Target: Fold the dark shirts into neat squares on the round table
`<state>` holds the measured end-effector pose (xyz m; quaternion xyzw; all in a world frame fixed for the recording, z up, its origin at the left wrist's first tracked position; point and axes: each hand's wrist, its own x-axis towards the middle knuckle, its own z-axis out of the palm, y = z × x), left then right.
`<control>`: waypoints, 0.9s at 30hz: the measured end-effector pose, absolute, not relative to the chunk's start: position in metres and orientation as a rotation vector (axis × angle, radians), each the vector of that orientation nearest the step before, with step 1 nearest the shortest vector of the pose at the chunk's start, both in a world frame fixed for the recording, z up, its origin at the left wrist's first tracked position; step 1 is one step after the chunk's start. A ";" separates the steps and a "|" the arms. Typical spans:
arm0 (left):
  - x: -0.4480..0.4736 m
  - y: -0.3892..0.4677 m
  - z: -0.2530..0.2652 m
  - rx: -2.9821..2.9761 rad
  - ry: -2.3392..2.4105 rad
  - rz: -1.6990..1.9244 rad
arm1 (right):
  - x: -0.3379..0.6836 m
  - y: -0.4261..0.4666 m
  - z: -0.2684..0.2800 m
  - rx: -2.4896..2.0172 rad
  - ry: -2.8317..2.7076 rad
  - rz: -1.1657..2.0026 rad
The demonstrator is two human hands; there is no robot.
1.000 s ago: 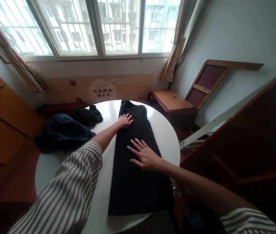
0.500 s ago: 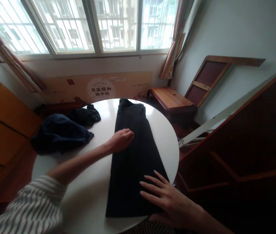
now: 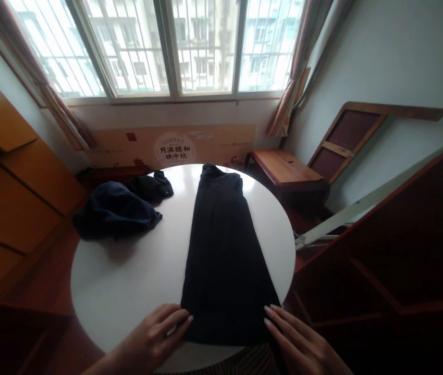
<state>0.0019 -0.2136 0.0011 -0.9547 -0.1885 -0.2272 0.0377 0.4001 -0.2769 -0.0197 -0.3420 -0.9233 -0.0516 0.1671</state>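
A black garment [image 3: 224, 245], folded lengthwise, lies flat on a round white table [image 3: 127, 281]. It narrows toward the far edge, where its end looks bunched; I cannot tell its exact kind. My left hand [image 3: 158, 330] grips the near left corner between bent fingers and thumb. At the near right corner, the fingertips of my right hand [image 3: 297, 336] rest over the cloth's edge, the thumb hidden beneath or behind it. Both hands are closed on the garment.
A dark blue crumpled cloth [image 3: 115, 211] and a smaller black one [image 3: 153, 186] sit at the table's left. Beyond the table stand a wooden bench [image 3: 284, 166] and a barred window [image 3: 206, 47]. A dark wooden panel [image 3: 381, 260] slants along the right.
My left hand has come back from the garment's middle to its near left corner. My right hand has shifted from lying spread on the cloth to its near right corner. The view has shifted slightly.
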 end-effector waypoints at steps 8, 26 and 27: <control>-0.016 -0.193 0.022 -3.064 -0.279 -0.503 | 0.401 -0.268 -0.034 -0.942 -2.567 -0.390; 0.015 -0.149 0.015 -3.339 -0.189 -0.955 | 0.399 -0.233 0.011 -0.861 -2.273 0.340; 0.012 -0.154 0.019 -3.362 -0.257 -1.013 | 0.399 -0.236 0.012 -0.849 -2.268 0.403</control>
